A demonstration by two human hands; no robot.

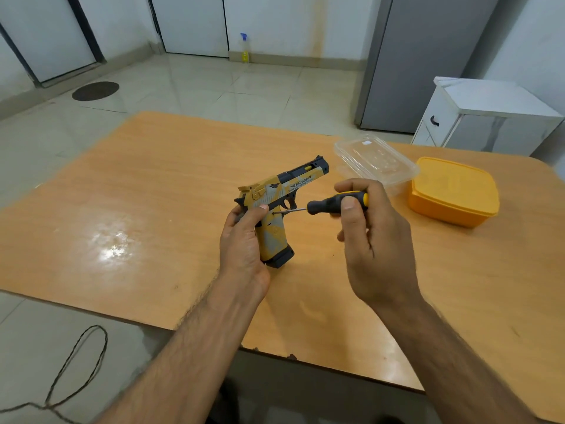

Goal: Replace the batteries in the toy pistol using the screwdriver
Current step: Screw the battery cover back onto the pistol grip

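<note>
Left hand grips the toy pistol by its grip at frame centre, above the table; right hand clamps the screwdriver, tip at the grip's side. A tilted tip could slip off the screw. Barrel's long axis points toward upper right.
</note>
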